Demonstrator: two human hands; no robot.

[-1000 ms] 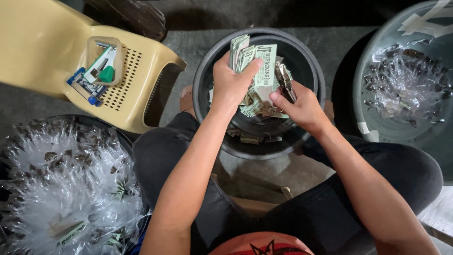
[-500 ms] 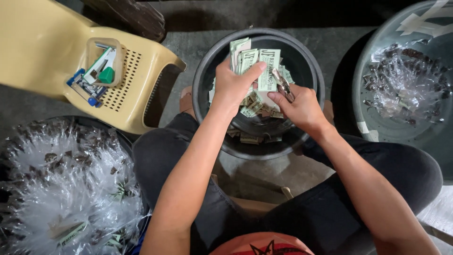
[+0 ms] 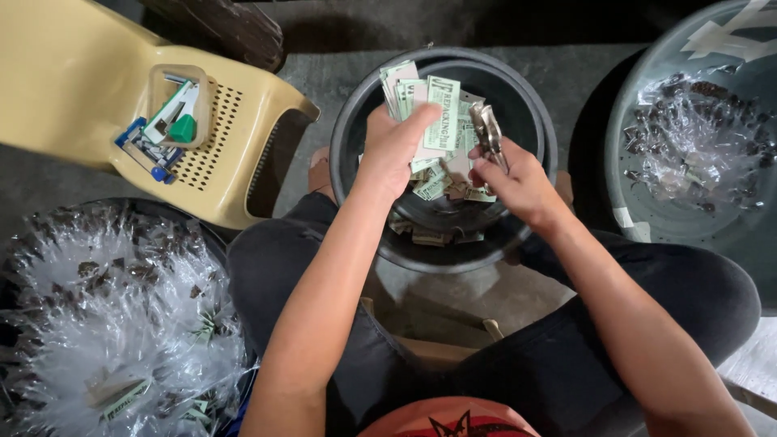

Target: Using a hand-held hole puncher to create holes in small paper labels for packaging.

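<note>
Over the dark round basin [image 3: 534,121] both hands are busy: the left hand [image 3: 396,146] is clamped around a fanned stack of green-and-white paper labels [image 3: 433,113], thumb pressing across the top slip, and the right hand [image 3: 514,182] is wrapped around a small metal stapler [image 3: 488,133], its nose pointing up toward the edge of that stack. The stapler sits just beside the labels, close on their right edge; whether it actually touches the paper I can't tell from here. More loose labels lie in the bottom of the basin, right beneath the two hands. To do this well, I'd say, keep the thumb firm so the fan doesn't slide, peel one slip clear at a time, and keep the fingers of the holding hand away from the tool's mouth. Off to the person's left stands a yellow plastic stool [image 3: 97,89] with a little clear tray of odds and ends [image 3: 174,109] on it, and lower down a big heap of clear plastic packets [image 3: 113,316]. To the right, a grey tub [image 3: 639,235] holds more crinkled plastic with dark bits inside.
</note>
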